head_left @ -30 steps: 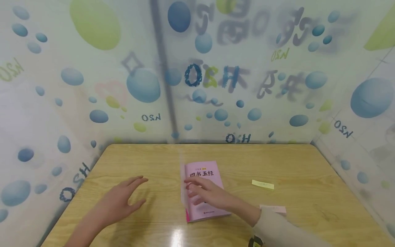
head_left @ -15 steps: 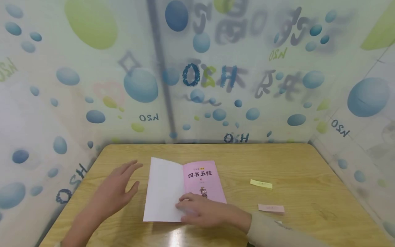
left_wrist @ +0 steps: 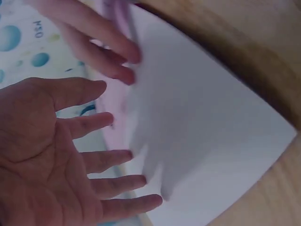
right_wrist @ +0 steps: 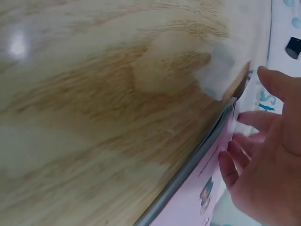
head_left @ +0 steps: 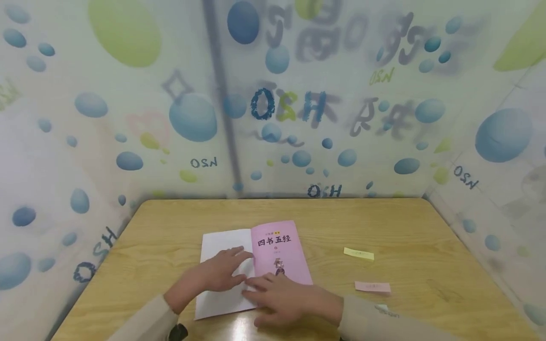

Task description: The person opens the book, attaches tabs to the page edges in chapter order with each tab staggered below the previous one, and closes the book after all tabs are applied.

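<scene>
A thin book lies spread on the table, with a blank white left page (head_left: 222, 303) and a pink title page (head_left: 283, 244) bearing dark characters and a small figure. My left hand (head_left: 223, 270) is over the white page near the fold, its fingers extended; in the left wrist view the fingertips reach the page surface. Fingers spread, my right hand (head_left: 281, 298) lies over the lower part of the book, fingertips at the fold, covering the pink page's bottom. In the right wrist view the pink page (right_wrist: 195, 193) passes beside the right hand's fingers.
On the wooden table (head_left: 341, 218), right of the book, lie a yellow paper strip (head_left: 359, 254) and a pink paper strip (head_left: 372, 287). A pale green strip (head_left: 381, 307) shows partly by the right sleeve. A patterned curtain (head_left: 273, 156) encloses the table's back and sides.
The cover has swung over to the left and now lies flatter on the table. My left hand has moved right onto the white page; my right hand has slid down toward the book's lower edge.
</scene>
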{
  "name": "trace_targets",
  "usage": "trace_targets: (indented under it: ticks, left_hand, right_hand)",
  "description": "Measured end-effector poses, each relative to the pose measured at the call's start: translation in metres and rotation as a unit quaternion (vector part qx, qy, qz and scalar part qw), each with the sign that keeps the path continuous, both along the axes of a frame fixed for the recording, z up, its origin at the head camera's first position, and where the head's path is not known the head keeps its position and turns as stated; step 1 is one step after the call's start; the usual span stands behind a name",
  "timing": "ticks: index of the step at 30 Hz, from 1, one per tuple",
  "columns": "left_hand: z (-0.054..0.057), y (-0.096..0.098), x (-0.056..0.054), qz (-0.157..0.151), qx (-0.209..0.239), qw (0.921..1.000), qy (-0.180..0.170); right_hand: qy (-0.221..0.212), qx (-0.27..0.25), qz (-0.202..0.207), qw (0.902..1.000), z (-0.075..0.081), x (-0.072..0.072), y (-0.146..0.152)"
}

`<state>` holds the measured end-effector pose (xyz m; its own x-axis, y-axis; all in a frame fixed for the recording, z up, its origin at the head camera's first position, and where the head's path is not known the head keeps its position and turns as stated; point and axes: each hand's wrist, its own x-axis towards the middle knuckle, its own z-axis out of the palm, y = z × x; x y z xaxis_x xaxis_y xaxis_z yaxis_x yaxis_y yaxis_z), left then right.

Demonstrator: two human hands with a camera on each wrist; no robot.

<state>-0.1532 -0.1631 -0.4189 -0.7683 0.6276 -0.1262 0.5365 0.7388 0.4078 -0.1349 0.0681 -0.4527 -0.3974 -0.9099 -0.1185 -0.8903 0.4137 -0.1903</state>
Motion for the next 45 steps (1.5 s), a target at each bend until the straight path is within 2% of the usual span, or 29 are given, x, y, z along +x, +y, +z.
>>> trace_targets:
  ticks: [3,6,8,12,17,23,27,32,34,36,39,41,45]
  left_hand:
    - [-0.014,0.005,-0.002,0.015,-0.008,0.9998,-0.014]
    - [-0.02,0.012,0.0,0.044,-0.016,0.9987,-0.022]
    - [-0.02,0.017,0.001,0.065,-0.016,0.9974,-0.026]
    - [-0.017,0.026,0.001,0.081,-0.025,0.9962,-0.022]
    - [-0.019,0.031,0.003,0.084,-0.036,0.9957,-0.014]
    - [-0.026,0.032,0.007,0.07,-0.026,0.9972,-0.002]
    - [-0.025,0.033,0.01,0.046,-0.017,0.9988,-0.002]
    - [-0.022,0.032,0.011,0.031,-0.019,0.9993,0.004]
    - [-0.021,0.031,0.012,0.026,-0.023,0.9994,0.002]
    - [-0.02,0.032,0.013,0.018,-0.024,0.9995,-0.004]
    - [-0.017,0.035,0.015,0.007,-0.026,0.9996,-0.013]
    - [-0.015,0.037,0.017,0.003,-0.023,0.9996,-0.016]
    - [-0.016,0.04,0.019,0.005,-0.03,0.9995,-0.008]
  right_hand:
    - [-0.026,-0.014,0.015,0.9994,0.002,0.0,0.005]
    - [-0.047,-0.049,0.035,0.9971,0.002,-0.004,0.015]
    - [-0.071,-0.073,0.037,0.9941,0.002,-0.007,0.025]
    - [-0.133,-0.106,-0.006,0.9854,0.007,-0.011,0.048]
    - [-0.208,-0.133,-0.08,0.9657,0.013,-0.018,0.077]
    - [-0.291,-0.147,-0.163,0.931,0.015,-0.024,0.101]
    - [-0.334,-0.165,-0.229,0.8992,0.016,-0.027,0.108]
    - [-0.378,-0.218,-0.29,0.8519,0.016,-0.037,0.116]
    - [-0.402,-0.243,-0.306,0.8283,0.018,-0.042,0.12]
    - [-0.41,-0.262,-0.318,0.8138,0.02,-0.045,0.122]
    - [-0.422,-0.278,-0.333,0.7961,0.022,-0.05,0.122]
    - [-0.415,-0.276,-0.355,0.7912,0.021,-0.052,0.119]
    - [-0.397,-0.269,-0.413,0.7744,0.019,-0.056,0.11]
